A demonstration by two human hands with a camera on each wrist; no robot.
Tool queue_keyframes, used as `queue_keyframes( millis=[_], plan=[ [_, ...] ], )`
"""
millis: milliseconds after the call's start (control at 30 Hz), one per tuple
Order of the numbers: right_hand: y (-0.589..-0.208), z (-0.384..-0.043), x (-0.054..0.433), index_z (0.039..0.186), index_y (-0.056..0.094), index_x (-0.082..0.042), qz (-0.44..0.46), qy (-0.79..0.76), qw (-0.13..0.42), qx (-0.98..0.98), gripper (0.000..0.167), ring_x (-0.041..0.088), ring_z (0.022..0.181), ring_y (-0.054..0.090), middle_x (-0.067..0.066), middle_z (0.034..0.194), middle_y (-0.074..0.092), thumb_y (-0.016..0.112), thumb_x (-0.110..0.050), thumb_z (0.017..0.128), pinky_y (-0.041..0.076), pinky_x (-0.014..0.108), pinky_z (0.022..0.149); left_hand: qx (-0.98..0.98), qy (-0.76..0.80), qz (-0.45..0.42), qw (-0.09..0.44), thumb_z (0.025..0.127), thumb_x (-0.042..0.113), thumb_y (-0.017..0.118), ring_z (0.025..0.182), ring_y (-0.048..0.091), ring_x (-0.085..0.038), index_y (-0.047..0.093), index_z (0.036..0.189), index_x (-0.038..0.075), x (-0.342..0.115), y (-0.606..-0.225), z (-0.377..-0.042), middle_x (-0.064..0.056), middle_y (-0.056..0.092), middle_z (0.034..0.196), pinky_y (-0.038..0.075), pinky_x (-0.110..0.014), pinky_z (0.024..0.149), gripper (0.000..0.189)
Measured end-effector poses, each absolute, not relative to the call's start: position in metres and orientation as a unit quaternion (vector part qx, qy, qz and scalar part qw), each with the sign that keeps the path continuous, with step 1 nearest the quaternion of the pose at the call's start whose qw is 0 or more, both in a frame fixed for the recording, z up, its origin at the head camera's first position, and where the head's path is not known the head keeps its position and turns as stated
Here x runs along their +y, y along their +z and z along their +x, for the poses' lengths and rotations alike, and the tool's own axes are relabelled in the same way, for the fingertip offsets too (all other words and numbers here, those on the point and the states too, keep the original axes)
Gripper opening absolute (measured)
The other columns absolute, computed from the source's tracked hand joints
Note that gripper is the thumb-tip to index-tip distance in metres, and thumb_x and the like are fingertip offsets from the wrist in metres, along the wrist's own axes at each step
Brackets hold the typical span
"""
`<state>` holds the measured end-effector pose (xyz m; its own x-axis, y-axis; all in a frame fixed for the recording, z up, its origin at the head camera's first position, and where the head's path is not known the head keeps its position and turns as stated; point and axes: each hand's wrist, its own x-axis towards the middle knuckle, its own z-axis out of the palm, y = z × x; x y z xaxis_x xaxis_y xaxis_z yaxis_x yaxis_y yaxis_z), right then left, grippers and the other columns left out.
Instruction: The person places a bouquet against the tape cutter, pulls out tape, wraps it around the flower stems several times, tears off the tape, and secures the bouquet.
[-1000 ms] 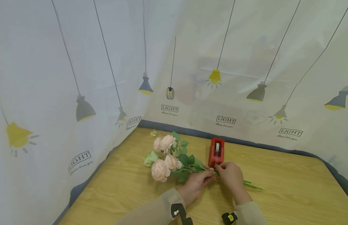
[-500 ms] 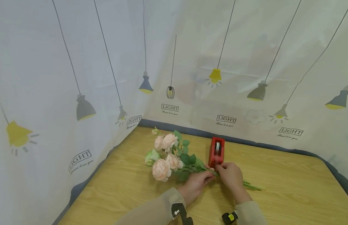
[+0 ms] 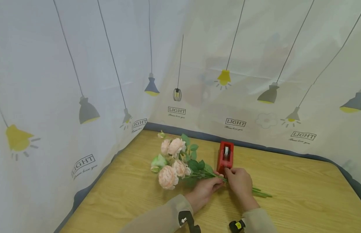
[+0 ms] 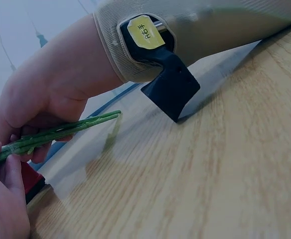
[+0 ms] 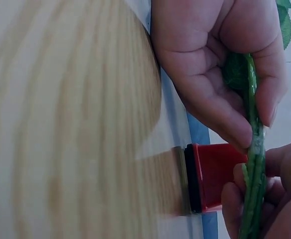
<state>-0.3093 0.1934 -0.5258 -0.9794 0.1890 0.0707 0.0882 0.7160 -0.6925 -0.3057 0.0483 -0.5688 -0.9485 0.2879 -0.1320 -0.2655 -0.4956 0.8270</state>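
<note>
A bunch of pale pink artificial roses (image 3: 168, 177) lies across the table in the head view, blooms to the left, green stems (image 3: 261, 193) to the right. My left hand (image 3: 201, 193) pinches the stems between thumb and fingers just below the leaves. Close on its right, my right hand (image 3: 241, 185) has thumb and forefinger together at the front of a red tape dispenser (image 3: 225, 158), seemingly pinching clear tape. A shiny band of clear tape (image 5: 256, 144) shows on the stems in the right wrist view. The stems partly hide the right fingers in both wrist views.
The wood-grain table (image 3: 303, 191) reaches back to a pale curtain (image 3: 198, 58) printed with hanging lamps, which closes off the back and left. Black camera mounts (image 3: 188, 221) sit on both wrists, under the forearms' sleeves (image 3: 160, 216).
Both hands hold nearly the same place. The right fingertips have edged slightly toward the dispenser, and the blooms have shifted a little to the right in the head view.
</note>
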Motion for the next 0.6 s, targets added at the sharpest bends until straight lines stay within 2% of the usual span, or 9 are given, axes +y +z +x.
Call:
queue_keyframes(
  millis=[133,300,400,533,600],
  plan=[
    [-0.527,-0.31,0.191,0.057,0.057,-0.015,-0.082,0.372,0.074,-0.922,0.049,0.017,0.051,0.042,-0.004,0.051,0.043,0.058,-0.029,0.104,0.029,0.028,0.051,0.477,0.866,0.014,0.152,0.094,-0.009,0.061,0.09,0.068,-0.011,0.064,0.099,0.012,0.048,-0.568,-0.306,0.002,0.07,0.099,0.06,-0.036,0.099,0.022],
    [-0.533,-0.31,0.194,0.056,0.056,-0.016,-0.086,0.353,0.054,-0.93,0.041,0.016,0.053,0.04,-0.005,0.053,0.043,0.057,-0.023,0.096,0.027,0.027,0.052,0.5,0.853,0.013,0.151,0.092,-0.009,0.063,0.094,0.07,-0.011,0.068,0.097,0.008,0.048,-0.567,-0.304,0.001,0.072,0.1,0.061,-0.038,0.101,0.018],
    [-0.533,-0.311,0.198,0.059,0.057,-0.015,-0.078,0.357,0.034,-0.93,0.042,0.015,0.054,0.04,-0.005,0.054,0.042,0.056,-0.025,0.099,0.029,0.027,0.052,0.5,0.852,0.017,0.151,0.093,-0.009,0.062,0.093,0.07,-0.011,0.068,0.096,0.008,0.048,-0.567,-0.303,0.001,0.072,0.102,0.06,-0.04,0.104,0.018],
    [-0.522,-0.312,0.206,0.069,0.069,-0.009,-0.06,0.389,-0.014,-0.919,0.043,0.016,0.059,0.043,-0.004,0.059,0.047,0.057,-0.03,0.105,0.034,0.028,0.055,0.497,0.851,0.008,0.168,0.094,-0.005,0.063,0.092,0.071,-0.012,0.07,0.092,0.01,0.045,-0.566,-0.304,0.002,0.072,0.101,0.059,-0.04,0.106,0.016],
    [-0.515,-0.311,0.212,0.081,0.076,-0.007,-0.046,0.407,-0.044,-0.911,0.04,0.017,0.068,0.05,-0.002,0.069,0.058,0.059,-0.032,0.107,0.039,0.028,0.06,0.507,0.843,-0.008,0.181,0.095,0.0,0.064,0.093,0.073,-0.012,0.073,0.09,0.009,0.042,-0.565,-0.304,0.002,0.074,0.099,0.057,-0.039,0.108,0.014]
  ],
)
